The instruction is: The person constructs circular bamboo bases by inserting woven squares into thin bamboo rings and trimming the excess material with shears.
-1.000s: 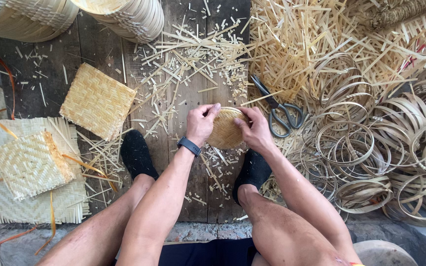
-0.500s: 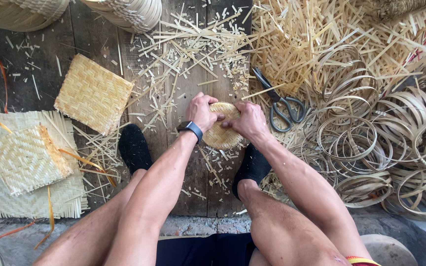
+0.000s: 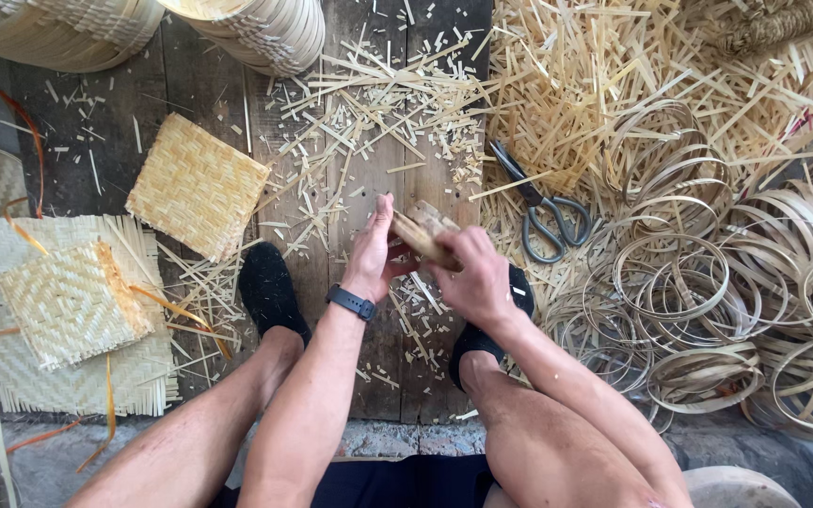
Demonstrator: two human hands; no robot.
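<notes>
Both hands (image 3: 425, 259) gripped the small round pale woven bamboo piece (image 3: 422, 235); firm, even pressure looked wise

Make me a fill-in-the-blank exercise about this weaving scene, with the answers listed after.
1. Both hands, the left hand and the right hand, hold one small woven ____ piece between them.
2. The scissors lie on the boards to the person's ____ side.
3. A dark band sits on the ____ wrist.
4. The bent strip rings are piled on the person's ____ side.

Missing words: bamboo; right; left; right
</notes>
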